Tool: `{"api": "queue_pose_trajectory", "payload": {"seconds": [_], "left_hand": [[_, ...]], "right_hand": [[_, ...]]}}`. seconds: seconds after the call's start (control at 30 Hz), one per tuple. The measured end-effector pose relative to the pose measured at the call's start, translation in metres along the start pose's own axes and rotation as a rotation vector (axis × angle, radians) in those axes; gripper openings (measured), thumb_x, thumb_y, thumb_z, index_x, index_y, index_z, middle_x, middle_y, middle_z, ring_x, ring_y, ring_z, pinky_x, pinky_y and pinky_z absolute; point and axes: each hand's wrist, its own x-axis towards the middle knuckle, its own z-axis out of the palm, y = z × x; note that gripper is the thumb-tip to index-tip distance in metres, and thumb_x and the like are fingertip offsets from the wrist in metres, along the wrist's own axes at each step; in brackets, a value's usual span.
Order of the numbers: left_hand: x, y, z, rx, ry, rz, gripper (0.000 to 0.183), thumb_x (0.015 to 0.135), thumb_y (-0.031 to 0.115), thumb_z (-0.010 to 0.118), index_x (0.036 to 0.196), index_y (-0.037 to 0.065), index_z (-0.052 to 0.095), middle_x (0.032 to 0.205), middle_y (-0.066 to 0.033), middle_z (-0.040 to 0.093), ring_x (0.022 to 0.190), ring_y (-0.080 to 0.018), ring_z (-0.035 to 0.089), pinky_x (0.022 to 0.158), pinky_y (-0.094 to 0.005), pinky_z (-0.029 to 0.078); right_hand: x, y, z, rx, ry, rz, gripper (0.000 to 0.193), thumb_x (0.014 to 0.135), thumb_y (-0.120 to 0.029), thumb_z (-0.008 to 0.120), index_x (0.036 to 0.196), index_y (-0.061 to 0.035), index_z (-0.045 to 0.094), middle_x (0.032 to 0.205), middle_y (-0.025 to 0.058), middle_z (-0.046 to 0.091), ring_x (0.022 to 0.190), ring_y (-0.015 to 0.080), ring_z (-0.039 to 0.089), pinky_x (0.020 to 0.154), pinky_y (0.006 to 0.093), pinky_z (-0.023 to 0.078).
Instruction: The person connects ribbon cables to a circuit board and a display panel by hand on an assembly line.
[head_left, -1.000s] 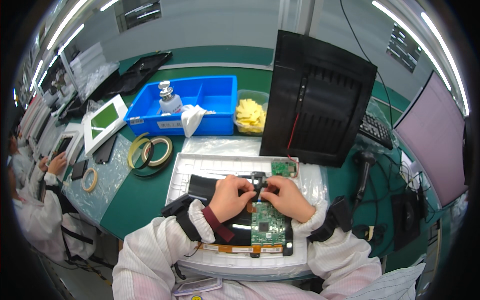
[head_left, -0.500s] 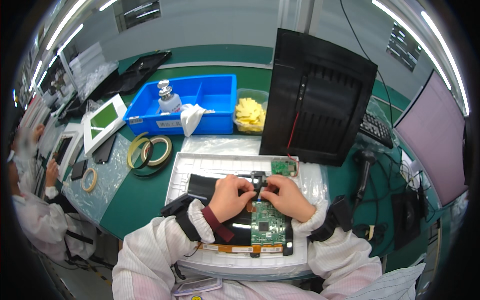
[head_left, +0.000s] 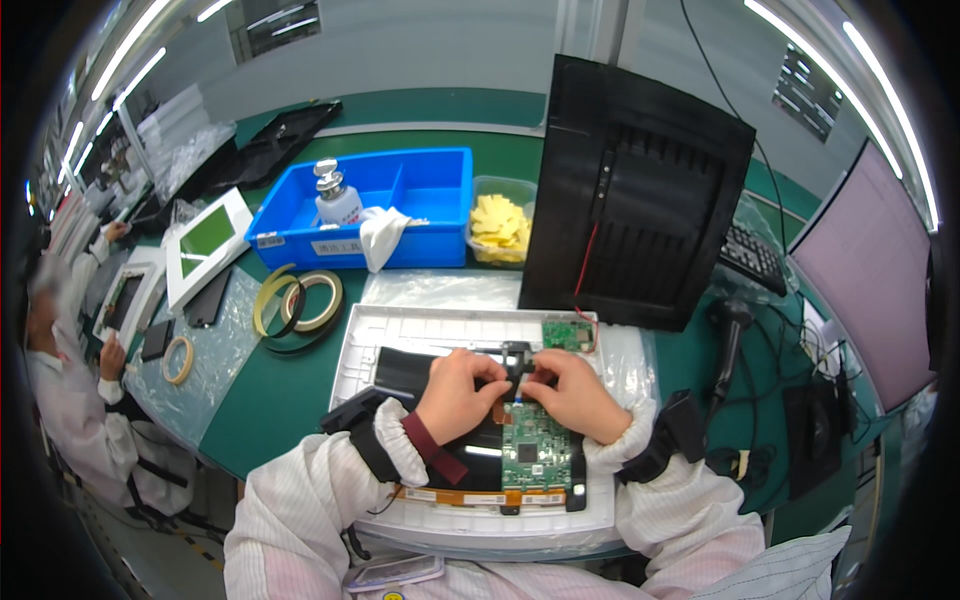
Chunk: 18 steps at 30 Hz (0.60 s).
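Observation:
My left hand (head_left: 455, 392) and my right hand (head_left: 578, 395) are close together over a white plastic housing (head_left: 362, 335). Each has thumb and fingers pinched; what lies between the fingertips is too small and covered to name. Just below them lies a green circuit board (head_left: 537, 450), a tiny blue-and-white cable end (head_left: 519, 399) at its top edge. A black bracket-like part (head_left: 516, 352) shows between and above my fingers. Under the hands is a dark, glossy panel (head_left: 400, 368), with an orange flex strip (head_left: 455, 496) along its near edge.
A black back cover (head_left: 640, 200) stands upright behind the housing, a red wire running to a small green board (head_left: 567, 336). Behind are a blue bin (head_left: 290, 243) with a pump bottle and a tub of yellow pieces (head_left: 500, 225). Tape rolls (head_left: 318, 300) lie left; a scanner (head_left: 727, 345) stands right.
Both my hands stay in nearly the same place and pinch. At the far left, another person has shifted, with one hand now lower on a white frame.

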Motion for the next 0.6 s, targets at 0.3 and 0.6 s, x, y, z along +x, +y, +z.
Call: {"api": "queue_pose_trajectory", "payload": {"seconds": [0.3, 0.6], "left_hand": [[0.0010, 0.0000, -0.0001, -0.023, -0.018, -0.021, 0.009, 0.067, 0.010, 0.069, 0.070, 0.004, 0.063, 0.066, -0.0120, 0.059, 0.066, -0.0262, 0.058, 0.064, -0.0345, 0.045], [-0.0001, 0.0000, -0.0006, -0.021, -0.015, -0.033, 0.011, 0.067, 0.011, 0.069, 0.072, 0.004, 0.063, 0.069, -0.0125, 0.058, 0.068, -0.0266, 0.058, 0.065, -0.0348, 0.045]], "right_hand": [[0.0002, 0.0005, -0.0007, -0.018, -0.003, -0.009, 0.016, 0.071, -0.006, 0.065, 0.072, 0.0037, 0.052, 0.067, 0.0106, 0.052, 0.062, 0.0187, 0.052, 0.057, 0.0288, 0.041], [-0.0001, -0.0012, -0.0007, -0.006, -0.004, 0.007, 0.015, 0.071, -0.005, 0.064, 0.073, 0.0037, 0.052, 0.068, 0.0109, 0.052, 0.062, 0.0189, 0.053, 0.058, 0.0288, 0.042]]}}
